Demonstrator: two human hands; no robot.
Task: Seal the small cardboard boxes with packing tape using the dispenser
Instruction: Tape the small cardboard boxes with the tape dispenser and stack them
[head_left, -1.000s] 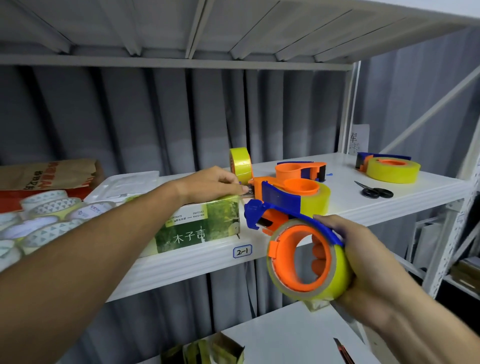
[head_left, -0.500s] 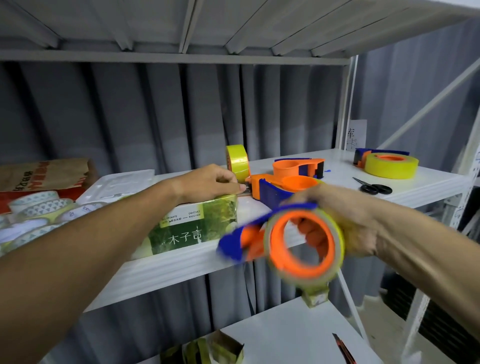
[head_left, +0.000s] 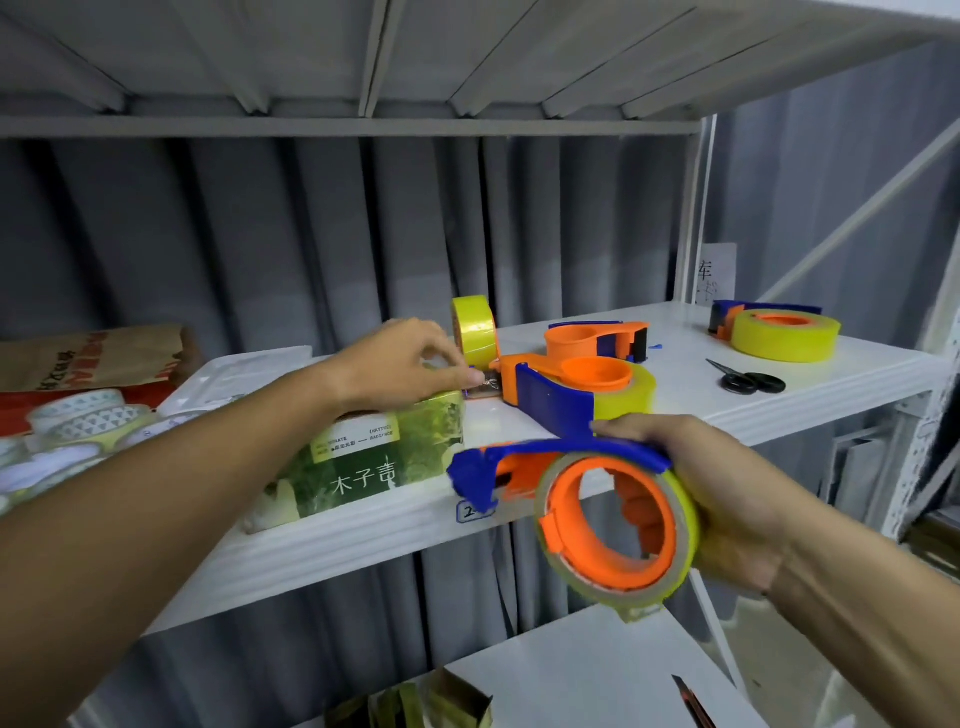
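Right hand (head_left: 727, 499) grips dispenser (head_left: 597, 514), fingers through orange core, held in front of shelf (head_left: 363, 535) edge. Left hand (head_left: 400, 364) rests on top of green box (head_left: 358, 457) on shelf, fingers curled at its far right corner, pinching there; what they hold unclear.

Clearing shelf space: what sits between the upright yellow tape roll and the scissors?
Head view: two orange-and-blue dispensers, one behind the other, lie between roll and scissors.
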